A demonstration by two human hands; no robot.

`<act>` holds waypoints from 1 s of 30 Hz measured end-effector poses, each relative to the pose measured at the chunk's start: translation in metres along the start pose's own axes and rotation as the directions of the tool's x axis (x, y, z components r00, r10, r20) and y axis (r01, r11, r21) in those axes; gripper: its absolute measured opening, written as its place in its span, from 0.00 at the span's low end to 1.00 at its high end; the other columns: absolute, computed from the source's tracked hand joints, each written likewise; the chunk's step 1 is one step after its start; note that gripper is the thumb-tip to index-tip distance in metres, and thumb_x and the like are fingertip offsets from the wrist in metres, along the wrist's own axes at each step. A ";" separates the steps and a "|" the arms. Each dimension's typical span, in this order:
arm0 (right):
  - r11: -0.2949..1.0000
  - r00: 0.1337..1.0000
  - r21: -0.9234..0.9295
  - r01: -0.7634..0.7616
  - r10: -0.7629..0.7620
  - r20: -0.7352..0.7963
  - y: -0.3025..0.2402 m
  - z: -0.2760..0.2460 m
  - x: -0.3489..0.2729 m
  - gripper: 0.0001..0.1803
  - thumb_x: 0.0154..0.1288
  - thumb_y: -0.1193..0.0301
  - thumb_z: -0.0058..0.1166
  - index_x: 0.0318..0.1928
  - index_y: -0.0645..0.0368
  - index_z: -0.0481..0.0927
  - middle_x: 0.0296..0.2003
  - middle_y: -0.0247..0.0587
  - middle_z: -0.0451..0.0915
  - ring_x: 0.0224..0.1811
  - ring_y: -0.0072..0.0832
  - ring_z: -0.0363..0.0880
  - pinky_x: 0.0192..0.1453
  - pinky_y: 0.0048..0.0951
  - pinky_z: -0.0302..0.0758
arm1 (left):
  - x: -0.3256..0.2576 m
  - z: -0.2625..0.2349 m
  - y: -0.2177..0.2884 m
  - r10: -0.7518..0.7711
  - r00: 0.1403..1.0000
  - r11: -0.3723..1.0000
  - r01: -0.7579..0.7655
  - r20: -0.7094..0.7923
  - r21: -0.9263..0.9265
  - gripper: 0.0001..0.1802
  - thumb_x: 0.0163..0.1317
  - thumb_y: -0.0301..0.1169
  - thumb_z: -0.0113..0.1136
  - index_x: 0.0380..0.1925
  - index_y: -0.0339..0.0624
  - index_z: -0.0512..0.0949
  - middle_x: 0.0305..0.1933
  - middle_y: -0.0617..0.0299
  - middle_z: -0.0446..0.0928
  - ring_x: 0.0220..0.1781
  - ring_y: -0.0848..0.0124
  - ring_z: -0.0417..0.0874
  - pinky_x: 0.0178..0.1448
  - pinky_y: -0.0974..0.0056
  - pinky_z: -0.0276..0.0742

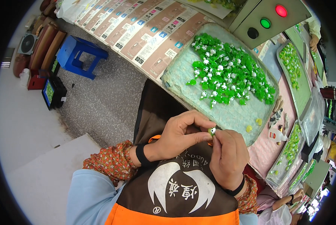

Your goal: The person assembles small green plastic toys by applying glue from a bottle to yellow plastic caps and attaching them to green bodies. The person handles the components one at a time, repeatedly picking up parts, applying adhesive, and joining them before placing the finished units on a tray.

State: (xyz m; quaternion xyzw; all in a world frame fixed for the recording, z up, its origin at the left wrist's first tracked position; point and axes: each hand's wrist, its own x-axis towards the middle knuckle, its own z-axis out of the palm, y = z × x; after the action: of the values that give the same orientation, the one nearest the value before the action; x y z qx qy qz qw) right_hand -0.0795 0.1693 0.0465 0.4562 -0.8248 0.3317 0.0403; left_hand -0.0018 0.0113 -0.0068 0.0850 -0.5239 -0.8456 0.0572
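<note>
Just in front of my body, both hands meet at one small green figure with a white top and a dark dot (211, 131). My left hand (181, 135) pinches it between thumb and fingertips. From the right, my right hand (230, 155) closes its thumb and finger on the lower side; its other fingers curl inward. Beyond them lies a pale green tray (179, 80), its near edge close to my fingers. A heap of bright green pieces with white dotted parts (228, 69) covers much of it. Two yellowish pieces (249, 128) sit near its right corner.
A metal box with red, green and black round fittings (269, 18) stands behind the tray. At right are a small bottle (276, 135), more trays of pieces (288, 150) and other people's arms (288, 200). A blue stool (79, 56) stands on the floor at left.
</note>
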 end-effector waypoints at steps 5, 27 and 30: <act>1.000 0.997 -0.024 0.016 -0.014 0.082 0.001 -0.002 0.000 0.19 0.54 0.86 0.58 0.48 0.70 0.75 0.38 0.53 0.77 0.35 0.47 0.78 0.38 0.41 0.77 | 0.000 0.000 -0.005 -0.009 1.000 1.000 0.009 -0.011 -0.016 0.14 0.64 0.18 0.65 0.50 0.32 0.80 0.51 0.57 0.78 0.50 0.73 0.83 0.52 0.71 0.83; 0.870 0.966 0.421 -0.257 0.224 0.128 0.016 -0.005 0.013 0.12 0.57 0.84 0.61 0.42 0.61 0.81 0.34 0.44 0.78 0.34 0.38 0.79 0.34 0.32 0.75 | 0.009 -0.006 0.013 -0.442 0.887 0.833 0.461 0.132 -0.306 0.14 0.76 0.37 0.54 0.51 0.37 0.75 0.48 0.62 0.78 0.47 0.76 0.81 0.52 0.66 0.87; 0.834 0.950 0.455 -0.312 0.268 0.160 0.016 -0.005 0.011 0.11 0.58 0.83 0.61 0.42 0.62 0.81 0.34 0.43 0.77 0.30 0.33 0.79 0.31 0.29 0.74 | 0.006 -0.004 0.011 -0.413 0.907 0.879 0.420 0.082 -0.226 0.14 0.77 0.36 0.53 0.52 0.38 0.72 0.49 0.61 0.77 0.48 0.75 0.81 0.51 0.65 0.87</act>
State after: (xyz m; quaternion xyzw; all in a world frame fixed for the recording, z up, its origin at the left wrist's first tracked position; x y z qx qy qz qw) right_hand -0.0995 0.1703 0.0459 0.3362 -0.7786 0.5050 -0.1605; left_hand -0.0073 0.0017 0.0010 0.1749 -0.3887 -0.8960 -0.1241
